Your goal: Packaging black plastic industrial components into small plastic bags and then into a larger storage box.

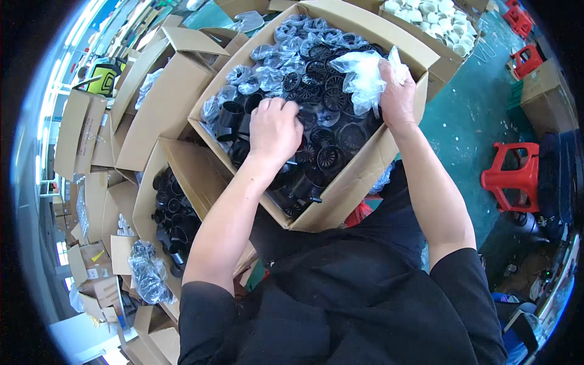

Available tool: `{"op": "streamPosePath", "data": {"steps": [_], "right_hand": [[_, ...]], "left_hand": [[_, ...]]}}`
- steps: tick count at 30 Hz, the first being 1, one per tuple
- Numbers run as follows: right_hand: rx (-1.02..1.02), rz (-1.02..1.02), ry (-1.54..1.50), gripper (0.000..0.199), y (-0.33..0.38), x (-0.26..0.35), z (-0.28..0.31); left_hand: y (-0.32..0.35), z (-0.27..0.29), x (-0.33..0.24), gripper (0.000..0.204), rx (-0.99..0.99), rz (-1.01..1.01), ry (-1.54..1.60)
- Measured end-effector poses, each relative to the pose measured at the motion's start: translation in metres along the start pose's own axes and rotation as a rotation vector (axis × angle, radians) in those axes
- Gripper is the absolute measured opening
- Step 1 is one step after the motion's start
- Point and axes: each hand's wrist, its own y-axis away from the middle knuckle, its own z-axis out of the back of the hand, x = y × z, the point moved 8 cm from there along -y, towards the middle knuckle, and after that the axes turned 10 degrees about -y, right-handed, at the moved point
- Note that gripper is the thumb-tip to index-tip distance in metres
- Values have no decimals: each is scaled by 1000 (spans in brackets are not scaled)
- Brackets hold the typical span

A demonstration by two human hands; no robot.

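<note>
I had the R hand (398, 97) w/ fingers pinching a crumpled clear plastic bag (362, 76), hung to their L, long axis unclear. L hand (275, 131) fingers curled down onto black pcs (333, 97); couldn't tell if they gripped any. Just L of them, a black cup (229, 120) leaned, mouth up, axis approx upright. Looked part-done: wrapped pcs (267, 79) beyond L fingers, bare ones left betw. both hands, carton (359, 177) around all.

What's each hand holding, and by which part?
The right hand holds crumpled plastic wrapping, gripped toward its right side. The left hand is over black plastic parts in the cardboard box; whether it grips one cannot be told.
</note>
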Motion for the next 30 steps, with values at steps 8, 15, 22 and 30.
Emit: {"op": "streamPosePath", "data": {"steps": [8,15,22,30], "right_hand": [[22,4,18,26,5,-2,-2],[42,179,73,21,0,0,-3],[63,165,64,21,3,10,-6],[438,101,169,19,70,1,-42]], "left_hand": [[1,-14,-82,18,53,-228,222],[11,-35,-76,23,220,-158,177],[26,2,-19,22,241,376,753],[65,-5,12,22,90,849,1949]]}}
